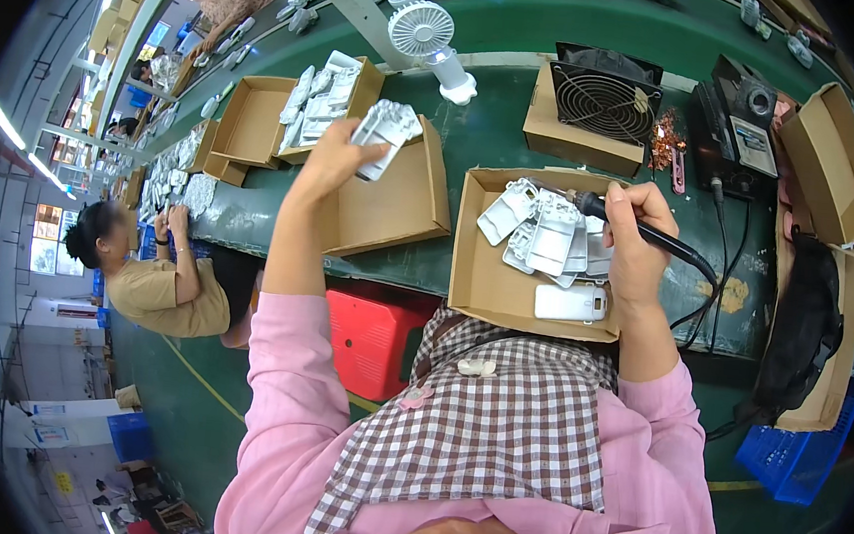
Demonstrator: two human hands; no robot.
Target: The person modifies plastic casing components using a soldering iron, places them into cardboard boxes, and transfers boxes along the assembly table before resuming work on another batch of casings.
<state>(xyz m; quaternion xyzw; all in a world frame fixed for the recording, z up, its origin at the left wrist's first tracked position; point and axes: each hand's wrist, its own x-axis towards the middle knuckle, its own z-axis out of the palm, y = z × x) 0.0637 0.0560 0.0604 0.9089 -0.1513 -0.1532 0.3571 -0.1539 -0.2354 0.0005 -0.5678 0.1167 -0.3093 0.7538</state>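
Observation:
In my left hand is a white plastic casing, gripped by its lower left edge above a cardboard tray box. My right hand is closed round a black-handled soldering iron, its metal tip pointing left. Beneath the iron stands a second cardboard box with several white casings heaped inside. One flat white casing lies apart from the heap, near that box's front side. The iron's black cable runs off to the right.
A white hand fan stands at the back. Further right are a black fume fan, a soldering station and copper-coloured wire scraps. More casings fill a box at left. A person works beyond. A red stool sits below the bench.

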